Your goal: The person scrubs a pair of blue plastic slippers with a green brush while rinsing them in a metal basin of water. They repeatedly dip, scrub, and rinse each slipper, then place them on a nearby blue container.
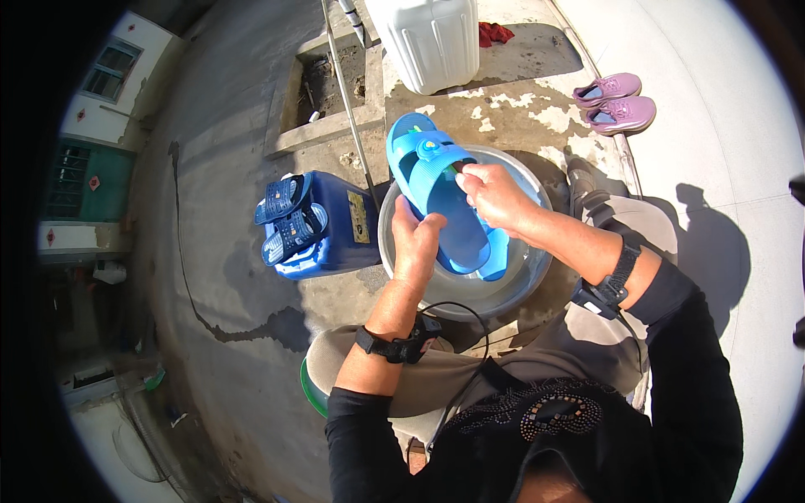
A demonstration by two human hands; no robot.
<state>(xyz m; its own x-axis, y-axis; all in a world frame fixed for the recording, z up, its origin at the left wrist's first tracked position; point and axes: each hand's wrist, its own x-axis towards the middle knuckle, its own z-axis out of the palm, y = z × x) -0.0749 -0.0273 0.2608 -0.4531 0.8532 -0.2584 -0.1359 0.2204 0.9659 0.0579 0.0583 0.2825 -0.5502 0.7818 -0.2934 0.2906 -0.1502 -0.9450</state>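
Note:
My left hand (417, 241) grips the side of a light-blue slipper (453, 210), its thumb lying against the footbed. The slipper is tilted over a round metal basin (537, 272), sole end toward me. My right hand (496, 194) is closed beside the slipper's strap, fingers bent together at its edge. A small dark bit shows at those fingertips; what it is, I cannot make out. Below the held slipper, a second light-blue slipper (497, 258) lies partly hidden in the basin.
Left of the basin, a dark-blue jerrycan (335, 222) carries a pair of dark-blue slippers (293, 220). Beyond stands a white jerrycan (432, 46) near a red cloth (495, 33). Pink shoes (619, 107) rest at the right. A pole (348, 101) leans over a concrete-edged pit (289, 109).

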